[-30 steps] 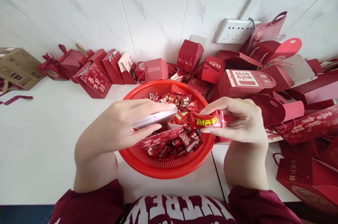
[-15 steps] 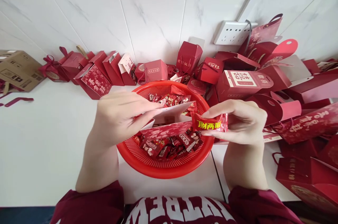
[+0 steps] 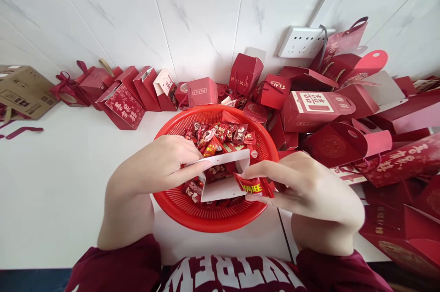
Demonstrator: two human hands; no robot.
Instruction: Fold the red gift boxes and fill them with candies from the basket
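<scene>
Lower than before, the wrapped sweet, pinched between fingers of the right hand, is at the open box, not yet inside, while the left hand pinches a flap above the basket.

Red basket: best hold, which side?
Likely the near rim of the red basket, from the person's side, thumb on top: it's broad and exposed there, while red boxes crowd the far edge and the open box covers part of the middle.

Open white-lined paper box over red basket
At its right edge, a red-wrapped sweet with yellow characters, slanting down rightward
</scene>
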